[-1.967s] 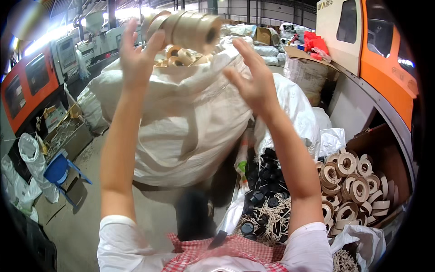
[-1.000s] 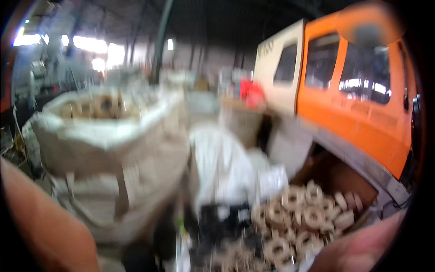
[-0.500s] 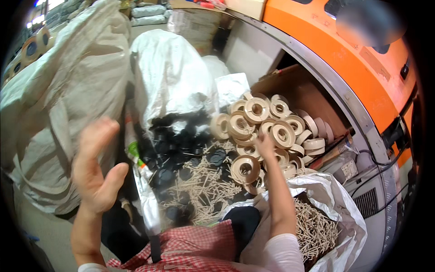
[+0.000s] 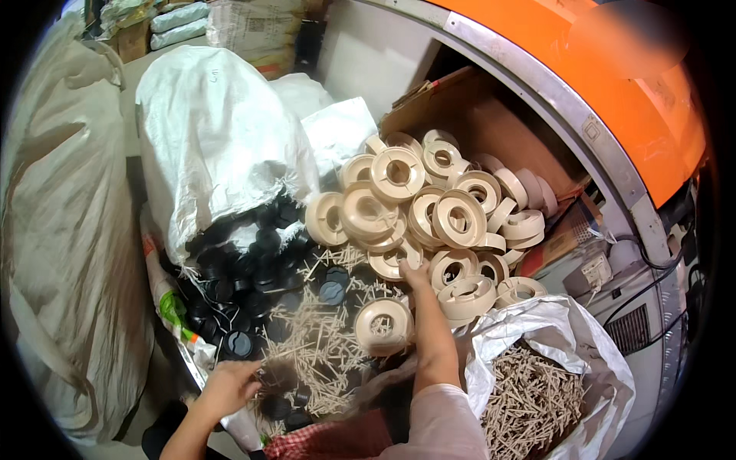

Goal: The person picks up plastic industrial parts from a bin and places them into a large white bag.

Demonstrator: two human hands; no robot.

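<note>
Right hand: at the near side of the beige plastic rings; fingertips hidden, cannot tell if gripping.
Left hand: fingers bent near thin sticks; cannot tell if holding any.
Rings: heaped up, blocking part of the cardboard box.
Black caps: some under sticks.
Orange machine: cut off.

A short, plain, pale sleeve is dressing the person's right side, its soft, loose hem leaving the right forearm bare. Red-and-white checked fabric is showing across the person's front, its small squares repeating closely. The left hand, right hand and left forearm are likewise going uncovered
</note>
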